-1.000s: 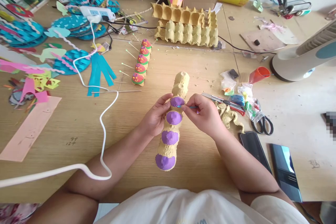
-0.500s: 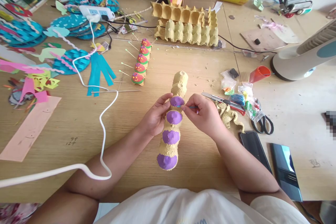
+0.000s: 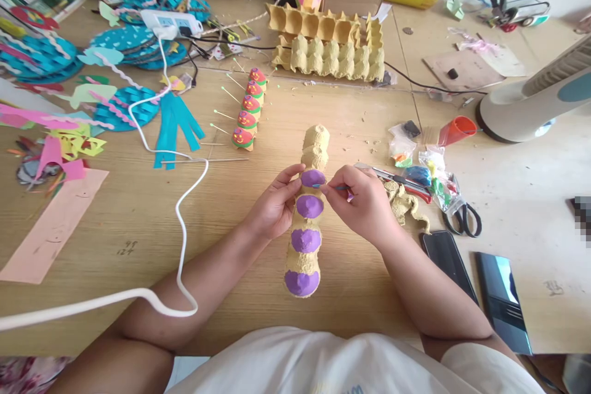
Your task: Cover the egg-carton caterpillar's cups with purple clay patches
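My left hand (image 3: 278, 200) grips a long strip of egg carton (image 3: 307, 263) by its left side, thumb and fingers near a purple bump. Several bumps carry a purple covering (image 3: 309, 206); those at the far end are bare tan pulp. In my right hand (image 3: 355, 197) a thin blue tool (image 3: 318, 185) is pinched, its tip against the farthest purple bump. Much of that tool is hidden by my fingers. Beyond the strip lies a finished-looking red and green egg-carton caterpillar (image 3: 249, 111) with thin pins standing out on its left.
Egg cartons (image 3: 337, 58) stand at the back. To the right are a utility knife (image 3: 392, 176), scissors (image 3: 463, 220), clay bags (image 3: 418, 174), a red cup (image 3: 457, 130) and a phone (image 3: 449, 265). A white cable (image 3: 182, 228) runs across the left, near blue paper strips (image 3: 175, 129).
The near end of the egg-carton strip has swung slightly to the right. The blue tool's tip stays at the farthest purple bump, and both hands have barely moved.
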